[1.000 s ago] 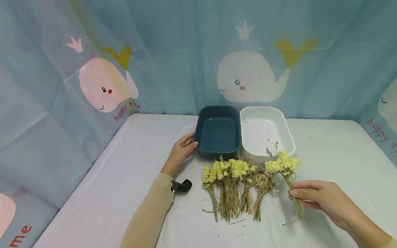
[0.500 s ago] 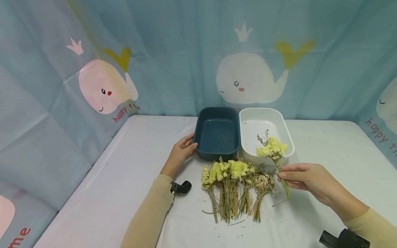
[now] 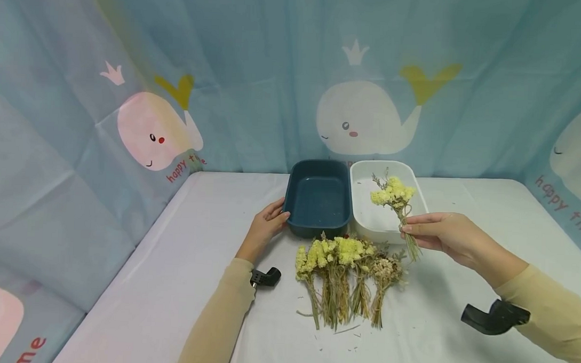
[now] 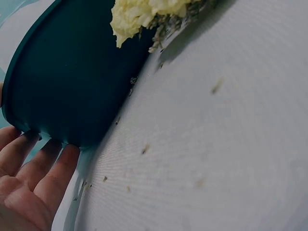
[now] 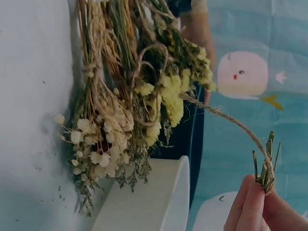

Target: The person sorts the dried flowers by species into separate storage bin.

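In the head view I see the right fingers (image 3: 425, 218) pinching a tied dried bouquet (image 3: 394, 197); since a second ago it has shifted forward, its yellow heads now over the smooth white tub (image 3: 380, 235) beyond the fingertips. The left wrist view shows the left fingers (image 4: 60, 175) slightly apart, touching the smooth dark blue tub (image 4: 62, 86). In the right wrist view, rough twine (image 5: 236, 124) trails from the pinched stems; other bunches (image 5: 103, 125), crumbly-petalled, lie left of these fingers.

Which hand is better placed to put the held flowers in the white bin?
Likely the right hand: it holds the flower bunch, which appears partly over the white bin; the left hand touches the blue bin.
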`<state>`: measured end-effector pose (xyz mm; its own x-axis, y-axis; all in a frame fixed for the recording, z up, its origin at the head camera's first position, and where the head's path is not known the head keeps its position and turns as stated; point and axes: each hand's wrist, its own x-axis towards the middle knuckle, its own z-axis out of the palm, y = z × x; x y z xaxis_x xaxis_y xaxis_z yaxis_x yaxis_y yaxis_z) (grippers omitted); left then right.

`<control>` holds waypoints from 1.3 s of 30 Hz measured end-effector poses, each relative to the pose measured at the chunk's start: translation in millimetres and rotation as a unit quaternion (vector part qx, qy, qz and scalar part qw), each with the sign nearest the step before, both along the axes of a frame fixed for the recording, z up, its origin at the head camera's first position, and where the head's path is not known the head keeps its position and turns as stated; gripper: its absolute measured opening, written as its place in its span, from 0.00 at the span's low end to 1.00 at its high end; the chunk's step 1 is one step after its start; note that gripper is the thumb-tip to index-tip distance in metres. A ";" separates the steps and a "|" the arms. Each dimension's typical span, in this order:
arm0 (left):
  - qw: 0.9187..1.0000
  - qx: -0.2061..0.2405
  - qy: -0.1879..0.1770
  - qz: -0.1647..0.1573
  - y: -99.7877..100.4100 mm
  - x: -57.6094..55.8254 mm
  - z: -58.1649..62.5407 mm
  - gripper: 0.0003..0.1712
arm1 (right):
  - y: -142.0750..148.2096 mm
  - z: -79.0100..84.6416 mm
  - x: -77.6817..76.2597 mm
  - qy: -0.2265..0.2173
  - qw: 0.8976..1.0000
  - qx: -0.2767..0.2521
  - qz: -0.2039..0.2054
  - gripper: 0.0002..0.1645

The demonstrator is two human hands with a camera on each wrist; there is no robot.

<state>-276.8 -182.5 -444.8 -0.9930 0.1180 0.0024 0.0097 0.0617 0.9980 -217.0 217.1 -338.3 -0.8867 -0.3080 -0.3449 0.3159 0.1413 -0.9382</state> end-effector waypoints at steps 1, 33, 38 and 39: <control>1.000 -0.001 0.002 0.002 -0.5 0.0 -0.1 0.34 | -1.5 1.7 -2.7 0.001 1.000 0.000 0.000 0.09; 1.000 0.014 0.002 -0.002 2.0 0.9 0.4 0.33 | -25.6 8.0 -56.6 -0.014 0.998 -0.016 -0.052 0.06; 1.000 0.006 0.001 0.000 1.3 0.4 -0.2 0.33 | -25.5 7.3 -64.9 -0.005 0.998 -0.020 -0.062 0.07; 1.000 0.006 0.001 0.000 1.0 0.2 -0.3 0.34 | -26.2 7.1 -66.7 -0.005 0.998 -0.021 -0.064 0.12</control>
<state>-276.6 -181.4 -445.0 -0.9929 0.1189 0.0060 0.0119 0.0491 0.9987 -283.6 191.0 -331.2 -0.9163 -0.2069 -0.3430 0.3381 0.0598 -0.9392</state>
